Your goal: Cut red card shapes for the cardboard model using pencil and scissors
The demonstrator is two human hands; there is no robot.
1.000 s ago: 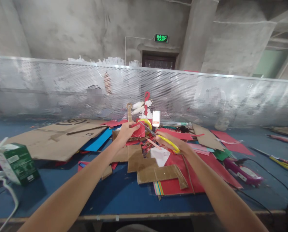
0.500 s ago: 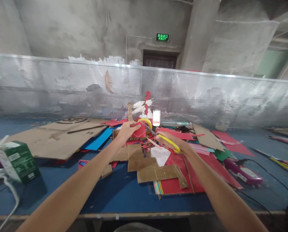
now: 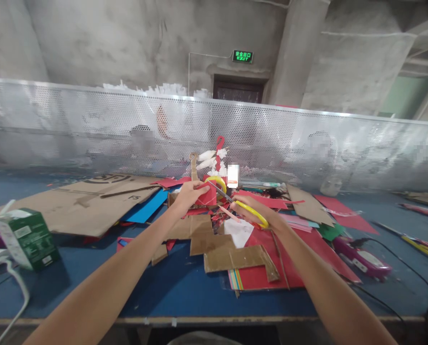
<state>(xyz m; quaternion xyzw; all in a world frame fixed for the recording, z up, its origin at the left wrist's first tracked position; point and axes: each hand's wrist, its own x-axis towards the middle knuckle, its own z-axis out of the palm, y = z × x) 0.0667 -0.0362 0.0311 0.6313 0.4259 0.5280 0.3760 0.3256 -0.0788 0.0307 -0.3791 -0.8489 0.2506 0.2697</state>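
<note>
while the left hand (image 3: 189, 195) pinches red paper (image 3: 208, 195) between closed fingers at centre, the right hand (image 3: 257, 206) curls its fingers round yellow-handled scissors (image 3: 242, 206), blades at the paper's far right corner; cardboard (image 3: 231, 258) lies nearer on the surface (image 3: 167, 294); green box (image 3: 34, 238) stands left.

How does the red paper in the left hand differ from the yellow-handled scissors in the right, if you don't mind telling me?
The red paper is one plain colour; the yellow-handled scissors have grey blades.
The red paper is a flat piece; the yellow-handled scissors are long, with a looped handle.
The left hand pinches the red paper; the right hand grips the yellow-handled scissors.
Both are held up.
</note>
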